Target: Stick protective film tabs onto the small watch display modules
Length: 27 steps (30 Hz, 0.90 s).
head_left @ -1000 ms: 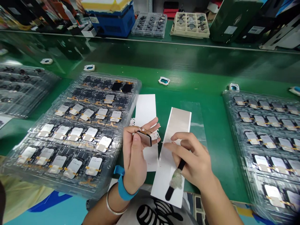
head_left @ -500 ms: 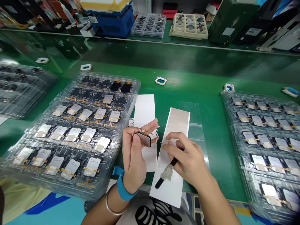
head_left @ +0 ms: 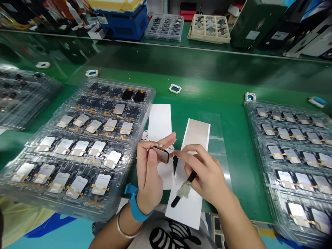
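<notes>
My left hand [head_left: 148, 178] is closed on a small screen module [head_left: 161, 155], pinched between thumb and fingers. The module is a rounded rectangle with a silvery face, a black edge and a thin orange flex strip along its top. My right hand [head_left: 209, 174] is wrapped round a slim black tool [head_left: 175, 201] with a lump of greyish material stuck on its shaft; its upper end is hidden in the palm. The right index fingertip reaches to the left fingers beside the module. Beneath both hands lie a long white card [head_left: 183, 214] and a second white strip [head_left: 160, 117].
On the left a clear tray [head_left: 111, 211] holds rows of similar modules; another tray [head_left: 267, 193] stands on the right. A transparent sheet [head_left: 219, 138] lies by the card. Small white-rimmed pieces [head_left: 175, 89] dot the bench. A shelf [head_left: 166, 44] carries boxes and part trays.
My right hand has moved slightly left and up, its index finger now stretched to the left fingers. The module in my left hand has shifted slightly right.
</notes>
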{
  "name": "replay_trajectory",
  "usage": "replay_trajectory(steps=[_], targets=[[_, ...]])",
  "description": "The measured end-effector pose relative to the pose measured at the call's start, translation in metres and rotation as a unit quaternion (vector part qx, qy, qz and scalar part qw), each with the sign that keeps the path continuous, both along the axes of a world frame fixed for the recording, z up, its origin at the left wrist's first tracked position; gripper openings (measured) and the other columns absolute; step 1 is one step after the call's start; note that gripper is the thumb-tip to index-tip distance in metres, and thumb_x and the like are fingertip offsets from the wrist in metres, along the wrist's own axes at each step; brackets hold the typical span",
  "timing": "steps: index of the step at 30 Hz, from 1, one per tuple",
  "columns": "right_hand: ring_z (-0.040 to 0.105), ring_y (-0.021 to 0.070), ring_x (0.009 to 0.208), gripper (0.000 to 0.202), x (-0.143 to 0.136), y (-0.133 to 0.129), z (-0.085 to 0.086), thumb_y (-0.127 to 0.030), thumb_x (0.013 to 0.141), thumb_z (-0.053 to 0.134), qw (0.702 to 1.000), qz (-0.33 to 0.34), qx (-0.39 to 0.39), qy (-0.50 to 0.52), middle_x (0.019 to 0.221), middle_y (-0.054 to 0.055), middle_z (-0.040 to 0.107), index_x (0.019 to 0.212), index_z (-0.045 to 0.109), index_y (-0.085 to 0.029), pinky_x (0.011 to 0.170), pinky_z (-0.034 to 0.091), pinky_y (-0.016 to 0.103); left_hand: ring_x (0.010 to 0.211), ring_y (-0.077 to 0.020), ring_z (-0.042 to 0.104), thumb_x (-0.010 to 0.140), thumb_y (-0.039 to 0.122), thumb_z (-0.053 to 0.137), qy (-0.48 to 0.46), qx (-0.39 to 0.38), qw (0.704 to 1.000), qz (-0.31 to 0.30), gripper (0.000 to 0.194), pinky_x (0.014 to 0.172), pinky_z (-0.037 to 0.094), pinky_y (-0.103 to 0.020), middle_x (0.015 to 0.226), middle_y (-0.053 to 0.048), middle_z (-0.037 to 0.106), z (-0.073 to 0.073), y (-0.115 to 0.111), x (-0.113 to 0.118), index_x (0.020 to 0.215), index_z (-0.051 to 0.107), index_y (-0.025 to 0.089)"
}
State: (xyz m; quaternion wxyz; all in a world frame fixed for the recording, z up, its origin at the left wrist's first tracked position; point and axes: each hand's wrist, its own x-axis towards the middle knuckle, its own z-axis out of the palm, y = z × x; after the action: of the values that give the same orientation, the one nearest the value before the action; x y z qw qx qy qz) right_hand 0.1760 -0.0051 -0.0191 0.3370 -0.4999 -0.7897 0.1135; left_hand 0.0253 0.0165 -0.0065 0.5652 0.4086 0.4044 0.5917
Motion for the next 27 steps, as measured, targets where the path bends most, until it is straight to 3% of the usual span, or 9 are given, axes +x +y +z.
replay_trajectory(steps=[4,6,9,11,13,16,19,23,27], targets=[[0.045,0.006,0.055,0.031,0.001,0.0,-0.001,0.005,0.08,0.045,1.0,-0.003,0.0,0.017,0.106,0.006,0.057,0.093,0.062,-0.018,0.051,0.039,0.026,0.113,-0.0259,0.069,0.105,0.033,0.041,-0.003,0.004,1.0,0.0,0.012,0.085,0.06,-0.041,0.12,-0.007,0.073,-0.001,0.001,0.001,0.098,0.045,0.024],[0.051,0.0076,0.06,0.031,0.001,0.0,0.0,0.004,0.082,0.047,0.999,-0.01,-0.002,0.044,0.104,0.006,0.058,0.097,0.062,-0.018,0.054,0.042,0.026,0.108,-0.0243,0.07,0.105,0.033,0.041,-0.001,0.01,1.0,0.003,0.012,0.084,0.059,-0.04,0.117,-0.007,0.074,-0.003,0.001,0.0,0.1,0.045,0.024],[0.056,0.0106,0.069,0.027,0.0,0.001,0.006,-0.001,0.086,0.055,0.993,-0.035,0.012,0.115,0.095,0.005,0.06,0.106,0.062,-0.018,0.057,0.045,0.025,0.081,-0.0184,0.072,0.105,0.033,0.041,0.023,0.033,0.999,-0.012,0.012,0.073,0.058,-0.033,0.098,-0.006,0.075,-0.005,0.002,-0.001,0.104,0.046,0.023],[0.055,0.0103,0.066,0.023,-0.001,0.001,0.01,-0.005,0.088,0.06,0.983,-0.055,0.024,0.174,0.09,0.003,0.061,0.106,0.063,-0.019,0.053,0.043,0.024,0.062,-0.0134,0.063,0.105,0.033,0.042,0.043,0.035,0.998,-0.039,0.012,0.063,0.054,-0.027,0.08,-0.001,0.07,-0.007,0.002,-0.003,0.105,0.047,0.023],[0.053,0.0094,0.063,0.02,-0.001,0.0,0.014,-0.007,0.088,0.062,0.977,-0.069,0.04,0.197,0.091,0.003,0.062,0.104,0.064,-0.02,0.049,0.041,0.023,0.056,-0.0115,0.056,0.104,0.033,0.046,0.057,0.021,0.996,-0.072,0.01,0.056,0.048,-0.023,0.07,0.003,0.062,-0.007,0.002,-0.004,0.107,0.049,0.024],[0.054,0.0086,0.061,0.02,-0.001,-0.002,0.019,-0.008,0.088,0.065,0.982,-0.076,0.084,0.152,0.098,0.005,0.064,0.103,0.066,-0.02,0.05,0.045,0.024,0.056,-0.0115,0.054,0.102,0.031,0.051,0.078,0.016,0.989,-0.126,0.009,0.054,0.045,-0.02,0.066,0.004,0.057,-0.009,0.002,-0.005,0.108,0.052,0.025],[0.061,0.0089,0.064,0.021,-0.003,-0.001,0.021,-0.009,0.089,0.065,0.987,-0.074,0.119,0.073,0.106,0.007,0.065,0.106,0.065,-0.021,0.056,0.053,0.025,0.061,-0.0128,0.058,0.1,0.03,0.054,0.098,0.016,0.983,-0.152,0.007,0.055,0.046,-0.022,0.075,0.0,0.062,-0.012,0.001,-0.007,0.103,0.056,0.023],[0.066,0.0108,0.067,0.022,-0.006,0.001,0.02,-0.009,0.09,0.066,0.983,-0.1,0.153,-0.019,0.103,0.006,0.07,0.108,0.065,-0.022,0.059,0.054,0.026,0.061,-0.0132,0.058,0.1,0.027,0.054,0.124,0.03,0.98,-0.152,0.008,0.052,0.044,-0.022,0.077,-0.001,0.062,-0.015,0.0,-0.008,0.103,0.059,0.022],[0.071,0.0151,0.081,0.024,-0.007,0.002,0.015,-0.01,0.09,0.066,0.98,-0.103,0.167,-0.044,0.101,0.008,0.073,0.112,0.065,-0.017,0.068,0.056,0.028,0.065,-0.0131,0.06,0.099,0.024,0.055,0.166,0.059,0.976,-0.126,0.009,0.059,0.047,-0.023,0.084,-0.002,0.065,-0.014,0.002,-0.009,0.104,0.062,0.022]])
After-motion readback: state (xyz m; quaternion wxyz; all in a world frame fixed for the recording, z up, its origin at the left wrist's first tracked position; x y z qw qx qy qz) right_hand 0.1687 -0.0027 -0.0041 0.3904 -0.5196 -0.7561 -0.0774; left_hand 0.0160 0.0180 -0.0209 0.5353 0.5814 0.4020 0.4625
